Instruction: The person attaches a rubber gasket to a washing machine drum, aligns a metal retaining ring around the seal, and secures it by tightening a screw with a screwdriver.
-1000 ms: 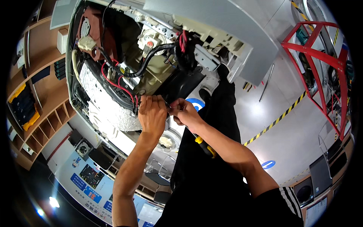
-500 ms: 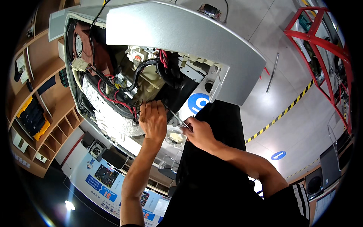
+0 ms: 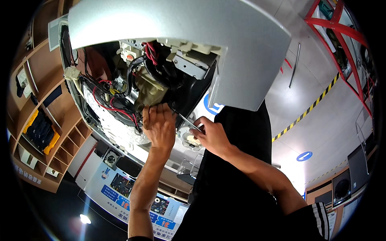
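Observation:
An appliance with its insides exposed, apparently a washing machine, has a silver-grey panel (image 3: 245, 52) across the top of the view. My left hand (image 3: 159, 126) reaches into its lower opening, fingers curled and pressed together; the fingertips and whatever they grip are hidden. Pinched in my right hand (image 3: 213, 136) is a slim metal rod-like tool (image 3: 185, 119), slanting up and left so that its far end lies beside my left fingers. Red wires (image 3: 114, 107) and a thick black hose-like bundle (image 3: 130, 76) run just above and left of my left hand.
Left of the machine stand wooden shelves (image 3: 60, 140) with folded dark and yellow clothes (image 3: 42, 130). A red metal frame (image 3: 341, 28) is at the upper right. On the floor lie a thin metal strip (image 3: 295, 66) and yellow-black tape (image 3: 307, 114).
The view has shifted, so the silver panel appears larger and further left. Both hands keep their places at the opening, and the right still holds the metal tool.

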Available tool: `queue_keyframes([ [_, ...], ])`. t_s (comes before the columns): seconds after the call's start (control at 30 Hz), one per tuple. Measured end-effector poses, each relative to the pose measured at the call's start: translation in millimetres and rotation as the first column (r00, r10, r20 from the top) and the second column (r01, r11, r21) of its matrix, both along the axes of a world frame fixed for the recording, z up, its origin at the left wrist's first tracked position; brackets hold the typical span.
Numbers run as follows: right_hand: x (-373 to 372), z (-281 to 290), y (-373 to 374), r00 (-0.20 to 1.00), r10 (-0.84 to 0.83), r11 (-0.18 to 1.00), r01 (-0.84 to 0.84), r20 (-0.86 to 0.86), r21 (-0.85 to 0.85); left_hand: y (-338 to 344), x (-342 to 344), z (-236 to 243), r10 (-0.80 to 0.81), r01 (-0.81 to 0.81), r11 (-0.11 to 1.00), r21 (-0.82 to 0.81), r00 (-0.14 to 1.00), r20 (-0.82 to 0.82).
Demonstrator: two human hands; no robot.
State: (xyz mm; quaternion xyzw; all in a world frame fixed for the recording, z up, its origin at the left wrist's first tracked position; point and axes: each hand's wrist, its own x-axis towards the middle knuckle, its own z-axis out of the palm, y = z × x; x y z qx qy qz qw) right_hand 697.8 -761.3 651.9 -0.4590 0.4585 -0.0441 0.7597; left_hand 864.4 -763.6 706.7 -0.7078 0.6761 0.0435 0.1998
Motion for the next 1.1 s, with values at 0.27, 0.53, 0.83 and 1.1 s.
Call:
queue_keyframes([
  [0.27, 2, -8, -4, 0.999, 0.011, 0.995, -0.015, 0.033, 0.095, -3, -1, 3, -0.039, 0.039, 0.999, -0.022, 0.999, 0.004],
  [0.53, 3, -9, -3, 0.993, -0.018, 0.973, -0.01, 0.12, 0.232, -4, -1, 5, -0.041, 0.041, 0.999, 0.006, 0.999, -0.004],
  [0.83, 7, -10, -10, 0.995, -0.029, 0.989, 0.014, 0.1, 0.147, -2, 0, 4, -0.053, 0.053, 0.999, 0.002, 0.998, 0.016],
  [1.1, 10, -13, -12, 0.992, -0.05, 0.962, 0.016, 0.119, 0.271, -1, 0, 5, -0.052, 0.052, 0.999, 0.006, 0.999, 0.01],
])
